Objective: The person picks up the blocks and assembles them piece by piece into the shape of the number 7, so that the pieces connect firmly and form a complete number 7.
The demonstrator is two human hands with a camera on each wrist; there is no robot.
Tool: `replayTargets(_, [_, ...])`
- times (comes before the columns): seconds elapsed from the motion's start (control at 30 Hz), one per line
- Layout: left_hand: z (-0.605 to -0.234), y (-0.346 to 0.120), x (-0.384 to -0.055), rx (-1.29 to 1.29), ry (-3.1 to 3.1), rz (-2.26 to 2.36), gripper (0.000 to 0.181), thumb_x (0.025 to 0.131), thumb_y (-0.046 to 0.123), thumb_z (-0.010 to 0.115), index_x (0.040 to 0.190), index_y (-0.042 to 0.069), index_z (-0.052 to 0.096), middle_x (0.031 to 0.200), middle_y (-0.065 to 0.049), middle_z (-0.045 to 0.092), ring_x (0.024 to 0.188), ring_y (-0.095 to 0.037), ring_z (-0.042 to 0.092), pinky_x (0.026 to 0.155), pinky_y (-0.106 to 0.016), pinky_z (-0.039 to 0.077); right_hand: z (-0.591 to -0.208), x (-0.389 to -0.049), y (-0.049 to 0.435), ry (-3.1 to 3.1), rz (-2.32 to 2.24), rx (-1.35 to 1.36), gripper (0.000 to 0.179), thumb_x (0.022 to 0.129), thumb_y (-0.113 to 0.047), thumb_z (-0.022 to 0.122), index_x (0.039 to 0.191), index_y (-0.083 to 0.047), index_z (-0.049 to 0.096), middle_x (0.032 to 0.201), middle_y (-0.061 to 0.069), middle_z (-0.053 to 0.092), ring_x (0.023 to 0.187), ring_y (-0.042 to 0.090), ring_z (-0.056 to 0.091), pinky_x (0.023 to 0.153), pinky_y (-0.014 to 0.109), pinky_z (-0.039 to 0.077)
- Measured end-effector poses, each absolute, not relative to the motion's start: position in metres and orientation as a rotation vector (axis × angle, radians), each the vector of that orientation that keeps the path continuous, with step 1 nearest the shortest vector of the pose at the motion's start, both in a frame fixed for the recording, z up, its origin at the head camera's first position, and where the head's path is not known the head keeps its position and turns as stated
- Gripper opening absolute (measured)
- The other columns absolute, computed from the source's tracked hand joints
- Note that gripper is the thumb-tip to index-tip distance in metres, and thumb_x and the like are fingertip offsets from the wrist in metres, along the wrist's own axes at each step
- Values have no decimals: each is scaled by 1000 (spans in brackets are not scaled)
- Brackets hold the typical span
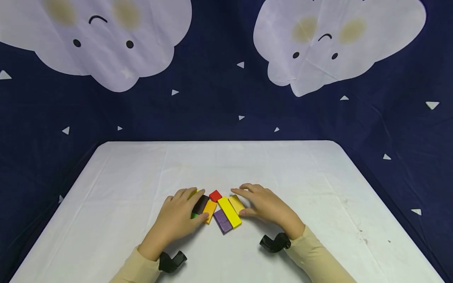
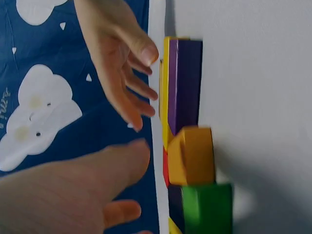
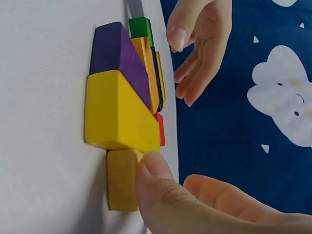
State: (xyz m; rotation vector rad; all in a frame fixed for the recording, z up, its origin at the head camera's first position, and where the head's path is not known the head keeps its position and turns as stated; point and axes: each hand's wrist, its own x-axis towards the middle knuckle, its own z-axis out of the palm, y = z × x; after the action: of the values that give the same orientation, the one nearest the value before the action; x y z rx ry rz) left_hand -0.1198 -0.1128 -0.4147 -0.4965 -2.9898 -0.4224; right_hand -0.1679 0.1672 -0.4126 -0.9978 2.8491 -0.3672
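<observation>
Several coloured blocks lie close together on the table. A long yellow block (image 1: 229, 212) lies between a purple block (image 1: 222, 221) and a tan block (image 1: 236, 204), with a red block (image 1: 215, 195) behind. To their left are an orange block (image 1: 210, 211), a dark block (image 1: 201, 204), a green block (image 3: 141, 30) and another yellow piece, partly covered by my left hand (image 1: 178, 214). That hand arches over this side with loosely bent fingers, its thumb near the orange block. My right hand (image 1: 267, 204) is at the tan block, thumb against or just beside it, fingers spread loosely.
The white table (image 1: 141, 169) extends around the blocks, its far edge meeting a dark blue cloth (image 1: 212, 106) printed with clouds and triangles. Black wrist devices (image 1: 172, 262) are worn at both sleeves.
</observation>
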Motion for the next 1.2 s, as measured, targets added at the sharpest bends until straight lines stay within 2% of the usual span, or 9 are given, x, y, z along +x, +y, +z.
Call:
replayTargets(0.2, [-421,-123,-128,-608,-3016,-622,67,88,47,71,145,19,51,149,-7,49,139,-30,43,103,-57,38,-415,-171,169,2832,-341,-1053,67,86,-42,74,146,-25,50,140,6,55,127,30,55,98,53,48])
replayTargets(0.43, [-421,-129,-136,-668,-3075,-654,65,88,42,73,144,17,52,153,-6,46,142,-33,38,106,-60,32,-418,-173,169,2816,-317,-1092,63,85,-41,75,142,-25,54,139,7,56,127,29,55,97,52,48])
replayTargets(0.7, [-415,-134,-141,-683,-3103,-677,57,88,37,74,139,16,58,150,-7,50,140,-33,41,105,-59,33,-417,-174,167,2793,-336,-1082,63,85,-39,77,142,-24,54,140,8,55,129,30,53,97,53,48])
replayTargets(1.2, [-415,-129,-157,-674,-3144,-621,56,85,40,76,135,17,62,139,-7,55,129,-30,47,102,-51,38,-415,-176,166,2761,-356,-987,65,83,-42,78,142,-27,54,144,5,52,132,29,50,102,55,45])
